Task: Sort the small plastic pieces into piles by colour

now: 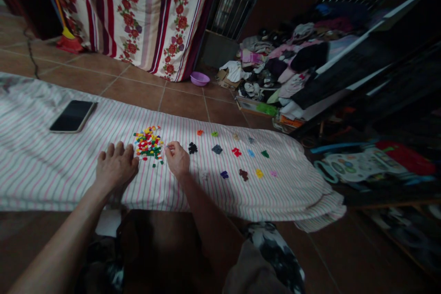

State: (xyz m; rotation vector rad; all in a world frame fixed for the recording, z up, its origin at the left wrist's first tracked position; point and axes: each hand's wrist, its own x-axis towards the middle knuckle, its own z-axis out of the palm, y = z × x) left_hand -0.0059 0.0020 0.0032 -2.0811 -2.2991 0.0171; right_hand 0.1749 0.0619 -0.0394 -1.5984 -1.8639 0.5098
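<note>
A pile of small mixed-colour pieces [149, 143] lies on the striped cloth [113, 115]. Left of it, my left hand [117, 165] rests palm down on the cloth, fingers extended. My right hand [177, 158] is at the pile's right side, thumb and fingers pinched; what is between them is too small to name. Further right, little single-colour heaps sit in rows, among them a black heap [193, 148], a grey heap [217, 149], a red heap [236, 152], a brown heap [243, 174] and a yellow heap [259, 173].
A phone [73, 116] lies on the cloth at the left. Beyond the cloth, a purple basin [200, 79] and a red broom [70, 43] stand on the tiled floor near a flowered curtain [138, 14]. Piled clothes [275, 59] are at the back right.
</note>
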